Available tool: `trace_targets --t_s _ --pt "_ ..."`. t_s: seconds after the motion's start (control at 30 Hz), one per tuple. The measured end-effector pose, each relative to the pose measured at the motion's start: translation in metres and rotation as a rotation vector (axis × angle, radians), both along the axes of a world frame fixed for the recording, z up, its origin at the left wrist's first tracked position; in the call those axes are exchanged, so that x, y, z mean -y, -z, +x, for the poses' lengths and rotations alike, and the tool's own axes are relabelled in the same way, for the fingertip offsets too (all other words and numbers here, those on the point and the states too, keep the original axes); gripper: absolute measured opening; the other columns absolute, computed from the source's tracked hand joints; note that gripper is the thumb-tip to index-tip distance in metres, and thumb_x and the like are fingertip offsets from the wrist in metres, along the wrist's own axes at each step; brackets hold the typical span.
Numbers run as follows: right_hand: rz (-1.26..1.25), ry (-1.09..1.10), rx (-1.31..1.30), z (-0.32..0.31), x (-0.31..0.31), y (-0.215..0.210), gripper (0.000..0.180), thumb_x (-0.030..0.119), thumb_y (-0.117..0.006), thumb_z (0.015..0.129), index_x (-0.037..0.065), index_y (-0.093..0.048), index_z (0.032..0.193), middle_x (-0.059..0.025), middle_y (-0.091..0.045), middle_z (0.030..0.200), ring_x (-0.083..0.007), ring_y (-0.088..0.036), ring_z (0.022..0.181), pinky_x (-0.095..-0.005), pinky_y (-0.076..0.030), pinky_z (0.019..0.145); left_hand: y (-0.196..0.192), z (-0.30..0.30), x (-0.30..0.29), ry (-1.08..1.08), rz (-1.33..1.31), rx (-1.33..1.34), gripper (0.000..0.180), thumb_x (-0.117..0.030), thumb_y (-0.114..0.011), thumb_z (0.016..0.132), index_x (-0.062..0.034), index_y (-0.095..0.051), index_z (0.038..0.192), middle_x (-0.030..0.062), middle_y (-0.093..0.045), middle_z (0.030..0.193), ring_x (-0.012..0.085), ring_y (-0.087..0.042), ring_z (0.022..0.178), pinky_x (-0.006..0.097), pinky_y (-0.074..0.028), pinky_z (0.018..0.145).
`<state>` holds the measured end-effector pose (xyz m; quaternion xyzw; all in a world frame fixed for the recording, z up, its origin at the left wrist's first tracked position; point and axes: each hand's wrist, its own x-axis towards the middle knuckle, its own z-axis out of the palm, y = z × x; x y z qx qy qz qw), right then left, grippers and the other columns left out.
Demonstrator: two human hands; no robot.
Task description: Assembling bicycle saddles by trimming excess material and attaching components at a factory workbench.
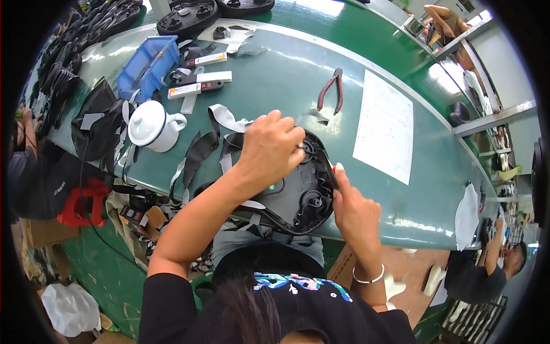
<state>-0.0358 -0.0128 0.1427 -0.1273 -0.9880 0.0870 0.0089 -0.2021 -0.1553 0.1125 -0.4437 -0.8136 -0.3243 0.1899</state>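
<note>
A round black plastic housing (306, 198) lies at the near edge of the green table (275, 80), its ribbed inner side up. My left hand (269, 146) is curled over the housing's top edge, fingers pinched on a small part I cannot make out. My right hand (352, 203) presses against the housing's right rim, thumb up on the edge. Black and grey fabric strips (209, 143) lie just left of the housing.
A white lidded mug (153, 126) stands to the left, a blue bin (146, 66) and glue tubes (197, 83) behind it. Red-handled pliers (332, 89) and a white sheet (384, 126) lie to the right. More black housings (189, 17) lie at the back. Other people sit at both sides.
</note>
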Motion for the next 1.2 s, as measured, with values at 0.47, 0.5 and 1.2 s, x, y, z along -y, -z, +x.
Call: trace_targets --t_s 0.47,0.5,1.2 --pt "-0.127 -0.534 -0.047 -0.038 -0.087 -0.019 0.048 0.018 -0.06 0.083 0.033 -0.053 0.127 -0.0041 -0.058 0.062 -0.0246 -0.054 0.051 -0.0359 -0.041 0.05 0.004 0.044 0.062 0.199 0.869 1.386 0.054 -0.038 -0.035 0.1 0.0033 -0.068 0.09 0.0147 -0.066 0.094 0.0229 -0.056 0.103 0.035 -0.039 0.095" --pt "-0.134 -0.554 -0.047 -0.043 -0.08 -0.022 0.048 0.018 -0.06 0.083 0.033 -0.053 0.127 -0.0041 -0.058 0.062 -0.0246 -0.054 0.051 -0.0359 -0.041 0.05 -0.003 0.054 0.072 0.226 0.821 1.378 0.057 -0.037 -0.031 0.101 0.0045 -0.067 0.087 0.0157 -0.067 0.091 0.0236 -0.06 0.096 0.035 -0.041 0.092" --pt "-0.11 -0.481 0.257 -0.055 -0.044 -0.042 0.045 0.017 -0.058 0.084 0.023 -0.051 0.128 -0.0056 -0.06 0.062 -0.0276 -0.057 0.053 -0.037 -0.038 0.047 0.008 0.009 0.039 0.554 -0.148 0.499 0.023 -0.027 -0.071 0.075 -0.0098 -0.059 0.066 0.0035 -0.049 0.064 0.0211 -0.047 0.074 0.035 -0.03 0.076"
